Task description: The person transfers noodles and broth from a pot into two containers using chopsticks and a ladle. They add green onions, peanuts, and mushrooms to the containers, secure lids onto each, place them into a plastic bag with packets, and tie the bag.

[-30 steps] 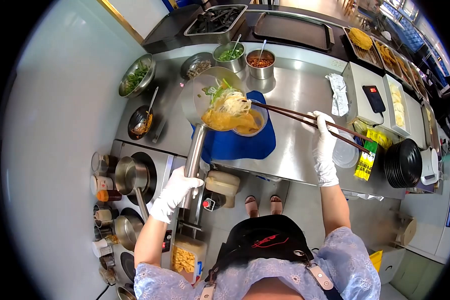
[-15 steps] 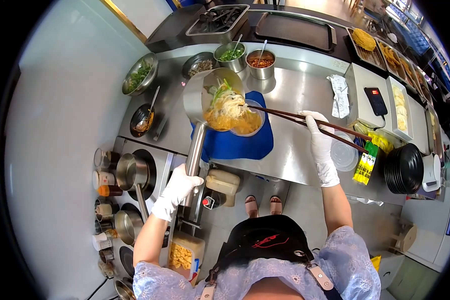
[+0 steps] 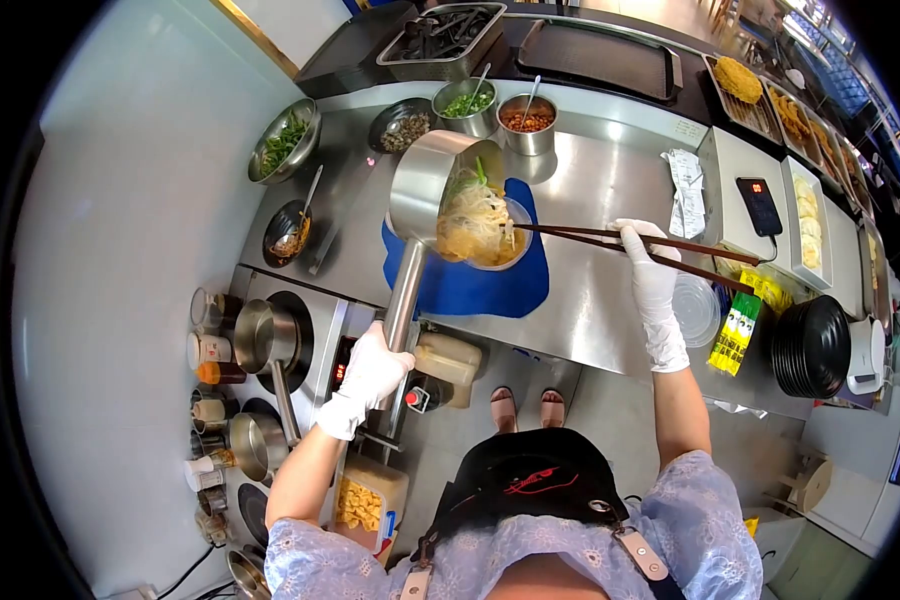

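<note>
My gloved left hand (image 3: pixel 374 366) is wrapped round the long handle of a steel saucepan (image 3: pixel 425 185). The pan is tipped to the right over a clear round bowl (image 3: pixel 518 255), and noodles with greens and broth (image 3: pixel 478 218) slide over its rim. In my gloved right hand (image 3: pixel 650 262) are long dark chopsticks (image 3: pixel 590 236), whose tips touch the noodles. A blue cloth (image 3: pixel 470 292) lies under the bowl, partly hidden by the pan.
Behind the pan stand steel pots of chopped greens (image 3: pixel 466 106) and red topping (image 3: pixel 528 124). A clear lid (image 3: pixel 694 310), yellow-green packets (image 3: pixel 735 335) and stacked black plates (image 3: pixel 810 345) are at right. Another saucepan (image 3: pixel 266 337) sits on the left stove.
The saucepan has shifted right and tipped further, with its noodles lower over the bowl. My left hand has moved slightly right and up; my right hand and chopsticks have moved slightly right.
</note>
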Demonstrator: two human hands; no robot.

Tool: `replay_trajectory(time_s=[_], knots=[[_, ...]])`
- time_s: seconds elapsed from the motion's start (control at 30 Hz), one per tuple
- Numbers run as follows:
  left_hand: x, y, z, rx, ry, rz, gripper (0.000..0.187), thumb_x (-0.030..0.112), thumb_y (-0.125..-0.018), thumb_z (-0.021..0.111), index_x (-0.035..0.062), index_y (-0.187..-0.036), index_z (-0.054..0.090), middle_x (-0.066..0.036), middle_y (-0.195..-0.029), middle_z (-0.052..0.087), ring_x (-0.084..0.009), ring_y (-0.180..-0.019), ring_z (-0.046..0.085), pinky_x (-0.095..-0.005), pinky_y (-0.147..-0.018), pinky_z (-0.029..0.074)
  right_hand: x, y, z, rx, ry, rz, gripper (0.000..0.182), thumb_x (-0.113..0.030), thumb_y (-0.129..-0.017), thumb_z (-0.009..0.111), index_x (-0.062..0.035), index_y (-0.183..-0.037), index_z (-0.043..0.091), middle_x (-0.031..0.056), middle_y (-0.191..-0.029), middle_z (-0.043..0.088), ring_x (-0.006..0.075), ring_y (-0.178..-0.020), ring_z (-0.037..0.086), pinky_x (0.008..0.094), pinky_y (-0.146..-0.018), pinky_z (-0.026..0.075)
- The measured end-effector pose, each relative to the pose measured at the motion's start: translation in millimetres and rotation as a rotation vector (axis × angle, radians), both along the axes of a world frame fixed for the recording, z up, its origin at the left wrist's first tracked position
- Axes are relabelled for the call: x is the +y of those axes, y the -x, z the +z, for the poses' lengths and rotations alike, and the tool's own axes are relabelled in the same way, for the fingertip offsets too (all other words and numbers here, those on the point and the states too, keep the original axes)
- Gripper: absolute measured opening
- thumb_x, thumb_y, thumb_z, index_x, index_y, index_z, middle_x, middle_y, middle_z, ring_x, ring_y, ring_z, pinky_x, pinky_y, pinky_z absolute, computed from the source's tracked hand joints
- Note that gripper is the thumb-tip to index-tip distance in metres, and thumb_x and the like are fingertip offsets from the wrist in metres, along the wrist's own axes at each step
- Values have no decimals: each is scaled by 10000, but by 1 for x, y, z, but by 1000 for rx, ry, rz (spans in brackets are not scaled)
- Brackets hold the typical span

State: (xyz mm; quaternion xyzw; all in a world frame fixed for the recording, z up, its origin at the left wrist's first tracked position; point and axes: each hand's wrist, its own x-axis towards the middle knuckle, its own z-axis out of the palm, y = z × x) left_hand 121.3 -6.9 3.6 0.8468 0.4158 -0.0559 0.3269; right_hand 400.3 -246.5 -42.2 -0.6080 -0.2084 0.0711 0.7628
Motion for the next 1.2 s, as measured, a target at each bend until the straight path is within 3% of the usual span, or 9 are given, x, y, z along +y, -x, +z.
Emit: replay_trajectory(time_s=[0.13, 0.2, 0.43, 0.57, 0.73, 0.83, 0.93, 1.07, 1.2], knots=[[-3, -1, -3, -2, -29, -13, 391, 76, -688, 634, -99, -1006, 491, -179, -706, 594, -235, -582, 609, -351, -553, 499, 1, -4, -1, -99, 108, -15, 108, -47, -882, 595, 29, -919, 663, 76, -876, 673, 113, -759, 626, 233, -706, 506], [-6, -5, 0, 68, -19, 32, 419, 132, -678, 631, -77, -1025, 521, -281, -876, 630, -396, -860, 635, -403, -803, 499, 4, -6, -8, -125, 176, -3, 97, -50, -856, 624, 14, -910, 673, 68, -840, 671, 98, -744, 614, 223, -673, 483], [-10, -12, 2, 69, -61, 19, 455, 138, -669, 643, -87, -1040, 505, -294, -852, 628, -407, -844, 635, -411, -799, 504, 39, 6, 2, -480, 250, 221, 65, -59, -834, 643, -5, -871, 647, 68, -819, 637, 155, -724, 604, 267, -652, 475], [-8, -11, -1, 67, -142, -3, 457, 154, -672, 651, -88, -1031, 506, -297, -860, 629, -419, -840, 631, -429, -798, 501, 42, 8, 21, -496, 282, 332, 70, -54, -833, 639, -24, -895, 636, 90, -833, 639, 184, -744, 617, 287, -662, 485], [-7, -10, 1, 49, -153, -23, 450, 157, -673, 646, -90, -1024, 511, -301, -864, 627, -426, -845, 624, -434, -798, 497, 28, 8, 50, -497, 276, 197, 67, -42, -827, 643, -19, -890, 648, 89, -824, 657, 172, -738, 633, 280, -661, 492], [0, -6, -7, 17, -173, -45, 497, 96, -679, 613, -97, -1121, 493, -243, -802, 628, -345, -744, 642, -379, -700, 511, 24, 3, 48, -377, 219, 131, 84, -36, -832, 642, -24, -913, 659, 78, -853, 667, 145, -772, 638, 262, -685, 499], [8, -4, -8, -61, -83, -42, 431, 39, -697, 619, -78, -1098, 511, -106, -690, 590, -161, -527, 565, -304, -517, 477, 34, 1, 36, -285, 59, 172, 88, -30, -846, 630, -17, -927, 661, 53, -875, 666, 110, -796, 620, 244, -722, 498], [-5, -17, 29, -90, 143, 52, 337, 11, -712, 619, -72, -1027, 534, -92, -685, 586, -149, -534, 560, -292, -512, 463, 60, 7, 12, -185, -108, 261, 74, -32, -862, 614, -11, -921, 653, 34, -877, 662, 94, -819, 604, 240, -747, 486], [-5, -18, 35, -62, 138, 51, 338, 1, -713, 627, -73, -1029, 533, -81, -679, 578, -135, -530, 549, -281, -520, 461, 53, 9, 6, -124, -7, 226, 62, -27, -867, 605, -5, -914, 640, 36, -881, 663, 94, -825, 603, 241, -747, 484]])
